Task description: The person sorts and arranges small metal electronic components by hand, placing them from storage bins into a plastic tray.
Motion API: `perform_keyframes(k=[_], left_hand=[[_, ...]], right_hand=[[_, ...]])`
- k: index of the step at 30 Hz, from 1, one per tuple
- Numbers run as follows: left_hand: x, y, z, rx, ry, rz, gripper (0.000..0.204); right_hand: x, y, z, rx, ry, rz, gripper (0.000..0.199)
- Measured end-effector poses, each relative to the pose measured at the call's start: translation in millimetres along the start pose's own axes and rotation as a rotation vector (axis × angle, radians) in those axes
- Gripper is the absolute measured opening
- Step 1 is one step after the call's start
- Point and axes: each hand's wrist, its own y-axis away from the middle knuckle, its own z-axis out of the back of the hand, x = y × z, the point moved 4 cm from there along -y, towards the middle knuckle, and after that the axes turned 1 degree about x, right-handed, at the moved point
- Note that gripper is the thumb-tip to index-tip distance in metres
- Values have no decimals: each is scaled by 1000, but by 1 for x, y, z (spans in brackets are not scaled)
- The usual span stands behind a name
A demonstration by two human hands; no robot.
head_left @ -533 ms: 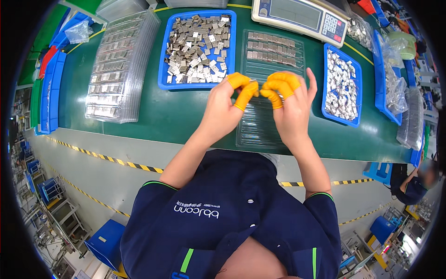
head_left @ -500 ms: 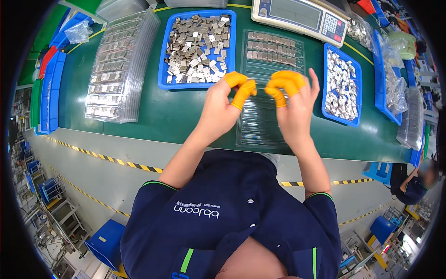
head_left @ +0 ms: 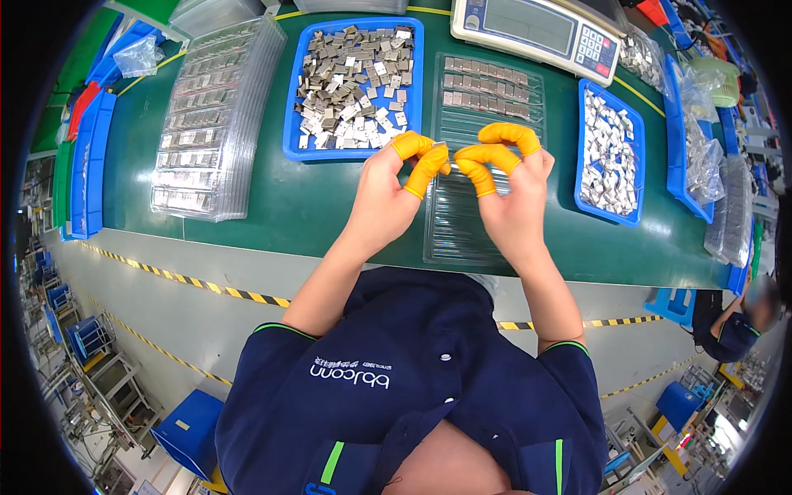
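Over a clear plastic tray [head_left: 487, 115], my two hands meet with yellow finger cots on the fingers. My left hand [head_left: 394, 188] is closed in a pinch on a small metal piece [head_left: 440, 144], of which just a silvery edge shows. Close by on its right, my right hand [head_left: 513, 194] brings thumb and fingers together; whatever lies between those tips is hidden. In the tray's far part sit three rows of flat metal pieces [head_left: 487, 85]; its nearer grooves hold none that I can see.
Left of the tray is a blue bin [head_left: 290, 124] heaped with metal pieces, then a stack of filled clear trays [head_left: 206, 124]. To the right stands a blue bin [head_left: 638, 165] of small white-and-silver parts. A digital scale [head_left: 536, 33] stands at the back. Another person [head_left: 734, 330] sits far right.
My right hand has shifted slightly left, its fingertips now nearer those of my left hand. A silvery edge shows more clearly at the left fingertips.
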Motion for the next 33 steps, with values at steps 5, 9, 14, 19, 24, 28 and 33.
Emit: perform_keyframes(k=[5, 9, 14, 19, 24, 28, 33], left_hand=[[2, -4, 16, -76, -73, -3, 10], [4, -4, 8, -1, -196, -45, 10], [9, -2, 7, -43, -33, 42, 11], [8, -10, 34, -151, -356, -60, 14], [-3, -20, 62, -235, -799, -132, 17], [-6, -36, 68, -167, -874, -172, 18], [6, -57, 50, 75, -971, -250, 21]], right_hand=[[-30, -2, 12, -128, -167, -223, 17], [1, -5, -9, 35, -49, -49, 23], [-6, -6, -20, 26, -74, -43, 18], [-44, -20, -28, 89, 131, -125, 15], [-55, -23, -43, 141, 213, -90, 16], [-55, -23, -45, 194, 199, -76, 15], [-55, -21, -31, 170, 164, -64, 19]])
